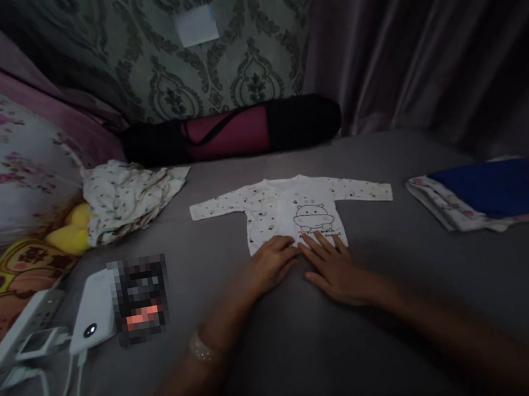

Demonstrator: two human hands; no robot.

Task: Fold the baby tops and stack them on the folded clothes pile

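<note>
The shirt lay spread flat on the grey sheet, mid-bed, sleeves out to both sides, bottom hem toward the person. L hand was palm-down at the hem, part open, fingers close tog. & slightly bent; couldn't tell if it pinched any fabric. R hand was open, fingers spread on the hem by the hippo print, w/ no visible grip.

Main risk, IMO: uneven push or drag from either hand could've skewed the thin fabric or bunched the hem, esp. w/ fingers pressing on it. Sleeves weren't held, so a tug at the hem could've pulled them crooked. Less likely: L forearm swinging wide could've knocked the power bank or snagged its cable.

Hard to see: part of the hem & some print lettering sat under the fingers; R thumb tip vs. fabric was unclear. Item by the power bank was pixelated, no ID poss. Folded clothes on the R ran dim toward the frame edge, layers hard to count. Crumpled cloth, upper L, showed no clear shape.
</note>
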